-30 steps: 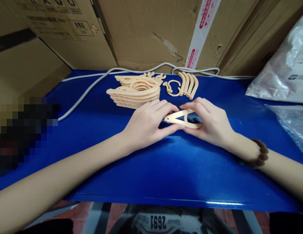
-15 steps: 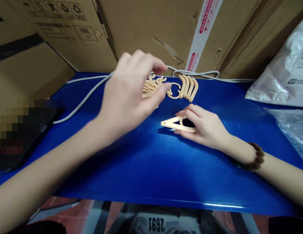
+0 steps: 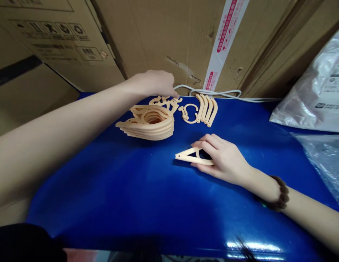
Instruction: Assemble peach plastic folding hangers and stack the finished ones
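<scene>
My right hand (image 3: 222,158) is closed round a cream plastic folding hanger body (image 3: 182,157), a pointed frame with a small hole at its tip, held low over the blue table. At the back, my left hand (image 3: 160,82) reaches over a loose group of cream hanger hooks (image 3: 173,105); its fingers point away and are mostly hidden. Nearer than those hooks lies a neat stack of matching hanger bodies (image 3: 155,133). To their right lie a curved hook (image 3: 191,122) and several slim curved hanger arms (image 3: 208,111) side by side.
Cardboard boxes (image 3: 147,40) stand along the back of the blue table (image 3: 147,203). A white cable (image 3: 226,92) runs along their foot. Plastic-wrapped packages (image 3: 319,91) and a clear bag (image 3: 322,153) lie at the right.
My left hand has moved away from me to the hooks at the back, uncovering the stack of hanger bodies. My right hand still holds its hanger body. The view has shifted.
</scene>
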### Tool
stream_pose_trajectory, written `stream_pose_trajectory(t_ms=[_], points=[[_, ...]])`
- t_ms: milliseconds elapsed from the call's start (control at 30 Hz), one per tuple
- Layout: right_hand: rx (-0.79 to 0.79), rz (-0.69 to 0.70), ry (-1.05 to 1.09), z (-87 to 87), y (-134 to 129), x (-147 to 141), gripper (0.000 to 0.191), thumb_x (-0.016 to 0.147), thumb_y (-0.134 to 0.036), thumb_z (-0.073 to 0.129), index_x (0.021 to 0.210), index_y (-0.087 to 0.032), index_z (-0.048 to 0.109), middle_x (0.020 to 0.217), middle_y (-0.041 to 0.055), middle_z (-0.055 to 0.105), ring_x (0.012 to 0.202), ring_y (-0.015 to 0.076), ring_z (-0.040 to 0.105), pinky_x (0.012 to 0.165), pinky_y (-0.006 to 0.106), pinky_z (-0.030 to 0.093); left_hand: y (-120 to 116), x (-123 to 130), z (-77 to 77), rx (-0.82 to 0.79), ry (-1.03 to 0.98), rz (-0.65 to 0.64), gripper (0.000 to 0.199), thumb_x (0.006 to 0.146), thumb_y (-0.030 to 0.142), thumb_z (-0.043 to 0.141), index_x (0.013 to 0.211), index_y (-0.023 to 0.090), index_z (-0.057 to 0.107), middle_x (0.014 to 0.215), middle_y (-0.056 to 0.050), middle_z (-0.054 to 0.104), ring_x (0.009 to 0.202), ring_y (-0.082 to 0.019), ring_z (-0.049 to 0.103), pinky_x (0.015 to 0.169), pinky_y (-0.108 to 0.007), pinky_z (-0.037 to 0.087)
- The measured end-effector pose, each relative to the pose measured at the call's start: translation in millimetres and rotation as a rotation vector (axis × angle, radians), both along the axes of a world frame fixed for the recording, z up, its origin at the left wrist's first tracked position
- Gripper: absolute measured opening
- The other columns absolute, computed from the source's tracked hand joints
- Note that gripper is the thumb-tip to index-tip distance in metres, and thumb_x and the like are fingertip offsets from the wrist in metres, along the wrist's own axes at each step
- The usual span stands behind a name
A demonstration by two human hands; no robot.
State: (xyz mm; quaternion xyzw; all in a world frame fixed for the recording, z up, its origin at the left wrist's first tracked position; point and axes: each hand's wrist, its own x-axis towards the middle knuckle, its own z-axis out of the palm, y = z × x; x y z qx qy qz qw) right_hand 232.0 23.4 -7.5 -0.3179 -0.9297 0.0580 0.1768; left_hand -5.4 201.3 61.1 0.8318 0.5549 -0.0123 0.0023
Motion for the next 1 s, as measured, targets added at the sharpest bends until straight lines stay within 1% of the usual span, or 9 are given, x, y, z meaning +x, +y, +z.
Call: stream_pose_trajectory(t_ms=[33, 133, 233, 300, 467, 567, 733, 867, 1000], points=[[-0.006, -0.002, 0.000, -0.2, 0.1, -0.2, 0.039, 0.091, -0.046, 0.055, 0.116, -0.016, 0.056, 0.106, 0.0089, 0.061, 0.088, 0.0210, 0.056, 0.074, 0.033, 0.047, 4.8, 3.1, -3.8, 0.001, 0.057, 0.065, 0.050, 0.068, 0.062, 0.064, 0.091, 0.019, 0.076, 0.077, -0.012, 0.069, 0.073, -0.029, 0.064, 0.066, -0.038, 0.046], [-0.019, -0.002, 0.000, -0.7, 0.3, -1.0, 0.039, 0.092, -0.047, 0.054, 0.114, -0.015, 0.056, 0.104, 0.0084, 0.062, 0.087, 0.0207, 0.055, 0.073, 0.033, 0.047, 10.4, 12.4, -7.6, -0.019, 0.157, 0.063, 0.056, 0.069, 0.063, 0.061, 0.096, 0.016, 0.076, 0.078, -0.014, 0.069, 0.076, -0.031, 0.064, 0.068, -0.038, 0.046], [-0.022, 0.000, -0.001, -0.8, 0.2, -1.1, 0.039, 0.091, -0.047, 0.055, 0.114, -0.015, 0.057, 0.104, 0.0085, 0.061, 0.087, 0.0208, 0.055, 0.072, 0.033, 0.047, 9.1, 19.9, -4.9, -0.069, 0.207, 0.048, 0.058, 0.068, 0.064, 0.061, 0.100, 0.018, 0.076, 0.073, -0.012, 0.068, 0.072, -0.028, 0.063, 0.065, -0.035, 0.045], [-0.023, 0.000, -0.008, -0.5, 0.0, -0.7, 0.038, 0.090, -0.045, 0.056, 0.114, -0.015, 0.057, 0.105, 0.0087, 0.061, 0.087, 0.0210, 0.055, 0.072, 0.033, 0.047, 6.8, 23.9, -2.4, -0.113, 0.220, 0.056, 0.058, 0.068, 0.062, 0.061, 0.104, 0.019, 0.075, 0.070, -0.010, 0.067, 0.069, -0.027, 0.062, 0.061, -0.033, 0.044], [-0.019, 0.002, -0.007, 0.3, 0.0, 0.4, 0.037, 0.090, -0.044, 0.056, 0.114, -0.014, 0.057, 0.105, 0.0095, 0.061, 0.087, 0.0213, 0.056, 0.072, 0.033, 0.047, 0.8, 29.0, 1.6, -0.224, 0.206, 0.035, 0.056, 0.069, 0.050, 0.064, 0.110, 0.012, 0.073, 0.065, -0.008, 0.065, 0.067, -0.025, 0.061, 0.060, -0.033, 0.040], [-0.013, 0.005, -0.005, -0.4, 0.1, 0.5, 0.038, 0.091, -0.045, 0.055, 0.114, -0.014, 0.057, 0.105, 0.0094, 0.061, 0.089, 0.0217, 0.056, 0.073, 0.033, 0.048, -0.6, 29.2, 2.3, -0.222, 0.181, 0.026, 0.051, 0.074, 0.047, 0.062, 0.109, 0.013, 0.073, 0.065, -0.006, 0.065, 0.068, -0.022, 0.059, 0.062, -0.032, 0.039], [-0.007, 0.013, 0.000, -2.7, 0.0, 0.8, 0.039, 0.092, -0.046, 0.053, 0.114, -0.014, 0.056, 0.105, 0.0096, 0.061, 0.089, 0.0215, 0.056, 0.074, 0.034, 0.048, -1.3, 33.1, 3.4, -0.187, 0.270, 0.105, 0.055, 0.069, 0.052, 0.066, 0.108, 0.014, 0.074, 0.077, -0.010, 0.070, 0.076, -0.027, 0.063, 0.069, -0.034, 0.042], [-0.008, 0.017, -0.005, -3.1, 0.2, 0.5, 0.039, 0.091, -0.046, 0.054, 0.115, -0.015, 0.056, 0.106, 0.0098, 0.061, 0.089, 0.0215, 0.055, 0.074, 0.034, 0.048, -3.2, 35.9, 1.7, -0.254, 0.259, 0.063, 0.056, 0.070, 0.052, 0.064, 0.111, 0.014, 0.074, 0.087, -0.012, 0.072, 0.079, -0.027, 0.066, 0.071, -0.031, 0.045], [-0.018, 0.018, -0.013, -2.1, 0.3, 0.2, 0.038, 0.092, -0.045, 0.053, 0.115, -0.015, 0.056, 0.106, 0.0102, 0.061, 0.090, 0.0220, 0.055, 0.074, 0.034, 0.048, -4.3, 35.8, -1.6, -0.204, 0.231, 0.038, 0.058, 0.070, 0.051, 0.062, 0.113, 0.013, 0.073, 0.094, -0.015, 0.073, 0.083, -0.031, 0.067, 0.070, -0.032, 0.047]])
